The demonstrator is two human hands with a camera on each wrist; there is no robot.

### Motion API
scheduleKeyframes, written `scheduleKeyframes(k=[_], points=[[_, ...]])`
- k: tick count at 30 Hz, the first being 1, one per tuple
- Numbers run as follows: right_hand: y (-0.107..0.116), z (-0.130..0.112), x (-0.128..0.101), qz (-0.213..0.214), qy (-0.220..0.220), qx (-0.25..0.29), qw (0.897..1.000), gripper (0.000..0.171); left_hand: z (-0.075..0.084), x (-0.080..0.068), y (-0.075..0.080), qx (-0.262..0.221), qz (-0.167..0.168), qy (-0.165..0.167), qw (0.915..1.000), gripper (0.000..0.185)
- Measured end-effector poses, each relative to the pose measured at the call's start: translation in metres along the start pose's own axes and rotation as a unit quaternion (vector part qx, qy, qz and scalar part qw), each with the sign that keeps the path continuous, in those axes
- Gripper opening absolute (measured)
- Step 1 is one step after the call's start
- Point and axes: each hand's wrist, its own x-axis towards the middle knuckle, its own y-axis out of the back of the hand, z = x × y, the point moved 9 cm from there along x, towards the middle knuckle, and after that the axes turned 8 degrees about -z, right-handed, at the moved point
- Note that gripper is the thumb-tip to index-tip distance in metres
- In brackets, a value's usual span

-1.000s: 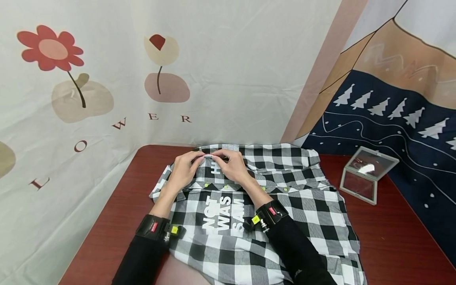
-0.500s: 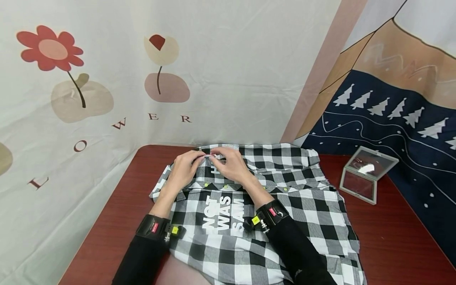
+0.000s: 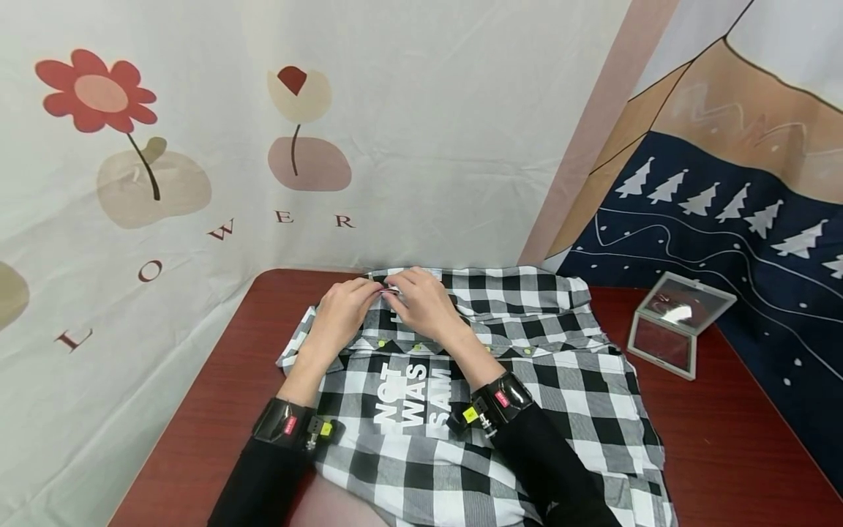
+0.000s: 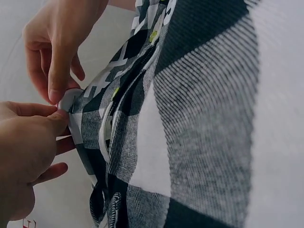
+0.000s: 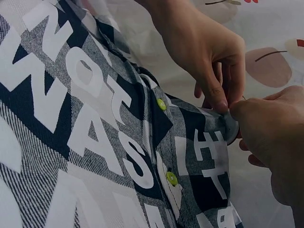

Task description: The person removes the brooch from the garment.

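A black-and-white checked shirt (image 3: 553, 380) with white lettering and yellow-green buttons (image 5: 171, 178) lies spread out. At its far part my left hand (image 3: 342, 311) pinches the edge of the cloth with thumb and forefinger. Close against it, my right hand (image 3: 424, 304) pinches the same spot from the other side. Between the fingertips a small pale, rounded piece (image 4: 70, 98) at the shirt's edge shows in the left wrist view; it appears as a grey rounded edge (image 5: 231, 128) in the right wrist view. I cannot tell whether it is folded cloth or a separate thing.
An opened pale case (image 3: 665, 345) with a clear lid stands to the right of the shirt on the red-brown table (image 3: 731, 424). Behind the table hangs a pale printed curtain (image 3: 448, 146), with a dark blue printed cloth (image 3: 711, 249) at the right.
My right fingers have drawn in closer around the pinched spot, and the pale piece between the fingertips shows less. The shirt and the case stay where they were.
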Motion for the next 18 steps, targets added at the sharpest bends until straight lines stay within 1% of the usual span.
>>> scheduleKeyframes(k=[4,8,18], points=[[-0.0005,-0.0045,0.001,-0.002,0.01,-0.028,1.0,0.018,0.0062,0.0005,0.0034,0.032,0.0,-0.011,0.9994,0.016],[-0.0016,-0.006,0.0013,-0.004,0.011,-0.047,0.999,0.014,0.0102,0.0011,0.0053,0.049,0.001,-0.019,0.9986,0.016],[-0.0017,-0.0075,0.0006,-0.001,0.008,-0.06,0.998,0.01,0.0099,0.0008,0.0028,0.05,-0.016,-0.006,0.9986,0.019]])
